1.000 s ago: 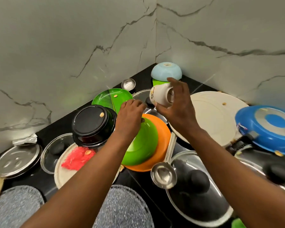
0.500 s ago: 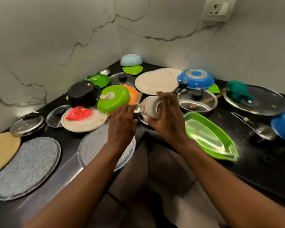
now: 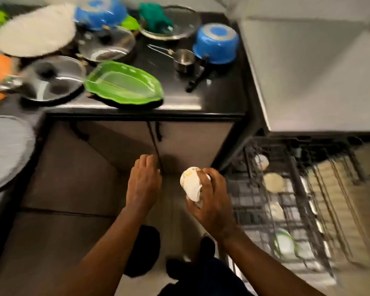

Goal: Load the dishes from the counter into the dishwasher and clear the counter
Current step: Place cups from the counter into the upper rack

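Observation:
My right hand [image 3: 213,202] grips a white mug [image 3: 190,184], held on its side low in front of the cabinet. It is just left of the pulled-out dishwasher rack [image 3: 252,201]. The rack holds several pale dishes, among them a green-rimmed bowl [image 3: 283,243]. My left hand [image 3: 142,184] hovers beside the mug with relaxed fingers and holds nothing I can see. The black counter [image 3: 218,97] at upper left carries a green leaf-shaped tray [image 3: 124,84], a blue pot [image 3: 216,42], a steel measuring cup [image 3: 183,58] and glass lids [image 3: 51,77].
A large white plate [image 3: 34,32], a blue pan [image 3: 100,11] and a green cloth [image 3: 156,18] on a glass lid sit further back. A grey mat [image 3: 4,146] lies at the left. Cabinet doors [image 3: 190,142] stand below the counter; the grey dishwasher top [image 3: 308,71] is above the rack.
I have turned right and down from the counter corner toward the dishwasher. My right hand carried the mug off the counter and down to rack height; my left hand left the green bowl.

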Demonstrator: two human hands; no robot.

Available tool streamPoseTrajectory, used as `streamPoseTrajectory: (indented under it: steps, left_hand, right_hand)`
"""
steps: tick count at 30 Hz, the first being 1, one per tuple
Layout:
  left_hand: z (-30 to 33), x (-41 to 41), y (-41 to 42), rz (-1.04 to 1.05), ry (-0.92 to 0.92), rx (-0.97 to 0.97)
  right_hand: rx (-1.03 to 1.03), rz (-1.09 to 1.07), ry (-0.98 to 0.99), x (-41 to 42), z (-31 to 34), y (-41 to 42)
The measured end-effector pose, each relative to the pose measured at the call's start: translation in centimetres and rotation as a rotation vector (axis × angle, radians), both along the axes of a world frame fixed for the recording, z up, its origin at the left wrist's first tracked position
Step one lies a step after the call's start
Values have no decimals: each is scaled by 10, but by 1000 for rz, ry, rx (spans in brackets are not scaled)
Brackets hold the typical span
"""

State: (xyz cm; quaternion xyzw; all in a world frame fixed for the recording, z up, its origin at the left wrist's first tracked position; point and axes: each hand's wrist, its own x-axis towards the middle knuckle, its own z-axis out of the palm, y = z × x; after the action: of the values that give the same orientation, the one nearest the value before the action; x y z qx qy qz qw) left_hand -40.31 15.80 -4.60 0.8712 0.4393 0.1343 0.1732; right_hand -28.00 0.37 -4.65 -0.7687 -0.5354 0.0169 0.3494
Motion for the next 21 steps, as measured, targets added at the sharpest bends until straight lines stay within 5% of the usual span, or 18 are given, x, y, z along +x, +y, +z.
streamPoseTrajectory:
  steps: [11,21]
  left_hand:
    - [-65,166,-176,-757,200,-231]
    - [-116,218,-240,-1129,521,16]
  right_hand:
    - [-283,-657,98,81,-57,-228]
    - [-493,-754,167,172,-121,-313]
